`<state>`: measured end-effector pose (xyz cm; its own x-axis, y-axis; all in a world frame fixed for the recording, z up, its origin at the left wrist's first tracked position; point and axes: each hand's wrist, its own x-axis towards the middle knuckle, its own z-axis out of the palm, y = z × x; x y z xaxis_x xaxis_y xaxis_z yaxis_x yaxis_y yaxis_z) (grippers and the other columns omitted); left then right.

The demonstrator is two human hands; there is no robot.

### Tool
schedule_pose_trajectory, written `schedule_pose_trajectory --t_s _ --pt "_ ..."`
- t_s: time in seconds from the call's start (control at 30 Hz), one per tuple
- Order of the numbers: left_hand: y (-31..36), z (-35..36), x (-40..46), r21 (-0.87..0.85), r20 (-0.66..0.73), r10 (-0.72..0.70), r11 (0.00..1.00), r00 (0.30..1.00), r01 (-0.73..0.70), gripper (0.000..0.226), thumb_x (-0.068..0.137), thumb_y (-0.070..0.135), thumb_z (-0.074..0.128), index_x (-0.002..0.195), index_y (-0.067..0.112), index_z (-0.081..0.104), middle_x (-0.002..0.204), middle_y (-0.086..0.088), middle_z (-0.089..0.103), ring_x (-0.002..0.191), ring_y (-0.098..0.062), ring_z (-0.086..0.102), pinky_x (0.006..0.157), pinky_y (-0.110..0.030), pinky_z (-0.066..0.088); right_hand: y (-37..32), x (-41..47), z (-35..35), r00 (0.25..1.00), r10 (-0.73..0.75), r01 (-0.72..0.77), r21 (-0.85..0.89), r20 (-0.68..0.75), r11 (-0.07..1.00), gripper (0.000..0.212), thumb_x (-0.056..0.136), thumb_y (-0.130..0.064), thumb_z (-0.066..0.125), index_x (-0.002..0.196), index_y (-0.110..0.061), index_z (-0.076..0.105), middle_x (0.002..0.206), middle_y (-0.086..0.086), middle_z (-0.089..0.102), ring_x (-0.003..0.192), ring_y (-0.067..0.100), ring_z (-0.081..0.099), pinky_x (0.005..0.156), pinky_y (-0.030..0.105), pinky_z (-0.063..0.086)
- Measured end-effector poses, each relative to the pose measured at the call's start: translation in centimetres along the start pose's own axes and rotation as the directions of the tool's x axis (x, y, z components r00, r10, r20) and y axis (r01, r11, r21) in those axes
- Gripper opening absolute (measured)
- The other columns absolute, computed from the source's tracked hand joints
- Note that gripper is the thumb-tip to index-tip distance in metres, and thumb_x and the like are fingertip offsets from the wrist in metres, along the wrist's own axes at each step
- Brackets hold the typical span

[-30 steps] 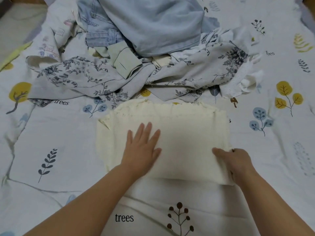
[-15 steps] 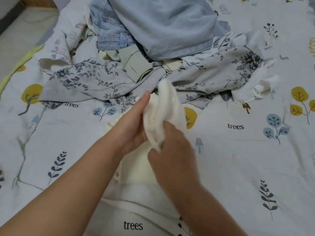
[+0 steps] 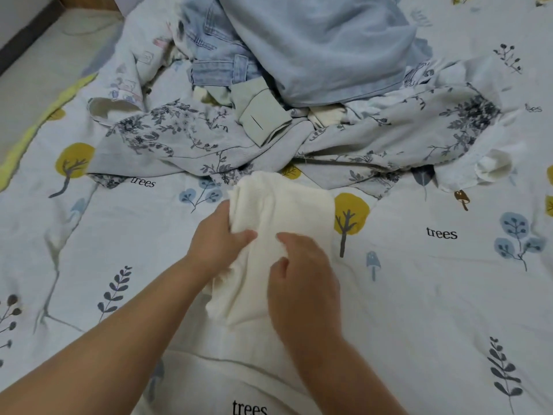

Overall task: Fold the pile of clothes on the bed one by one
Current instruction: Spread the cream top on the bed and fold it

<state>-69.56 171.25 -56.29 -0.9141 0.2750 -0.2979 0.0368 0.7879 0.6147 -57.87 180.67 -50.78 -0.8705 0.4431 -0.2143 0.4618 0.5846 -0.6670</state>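
Centrally, cream garment [image 3: 278, 223] folded narrow on bedsheet [image 3: 434, 295]. Left hand [image 3: 215, 244] grasps its 9 o'clock edge; right hand [image 3: 302, 280] pinches its lower middle. Clothes pile [image 3: 299, 85] at 12 o'clock.

Bed w/ tree-print sheet [image 3: 434, 295]: clothes pile [image 3: 299, 100] at far side, folded cream garment [image 3: 284, 211] nearer.

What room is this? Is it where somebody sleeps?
Probably a bedroom. A bed sheet printed with trees covers the surface, a pile of clothes lies on it, and floor shows past the edge.
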Motion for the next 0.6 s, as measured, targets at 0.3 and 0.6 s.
schedule_pose_trajectory --t_s 0.3,0.6 --pt "1.5 2.4 -1.6 0.557 0.061 0.395 0.748 0.916 -0.36 0.068 0.088 0.051 0.01 0.148 0.023 0.022 0.158 -0.007 0.01 0.145 -0.031 0.005 0.112 -0.053 0.002 3.4 -0.7 5.2 0.984 0.121 -0.065 -0.363 0.133 0.93 0.069 0.073 -0.041 0.029 0.13 -0.012 0.056 0.139 0.017 0.048 0.13 0.036 0.042 0.101 0.054 0.037" --pt "-3.1 4.9 -0.4 0.632 0.132 0.431 0.657 0.893 -0.411 0.055 0.092 0.045 0.026 0.139 0.022 0.043 0.146 -0.007 0.041 0.136 -0.033 0.034 0.106 -0.055 0.01 6.4 1.8 5.4 0.967 0.224 -0.175 -0.318 0.124 0.932 0.073 0.081 -0.054 -0.004 0.148 -0.029 -0.016 0.155 0.001 -0.024 0.144 0.019 -0.019 0.116 0.037 -0.006"
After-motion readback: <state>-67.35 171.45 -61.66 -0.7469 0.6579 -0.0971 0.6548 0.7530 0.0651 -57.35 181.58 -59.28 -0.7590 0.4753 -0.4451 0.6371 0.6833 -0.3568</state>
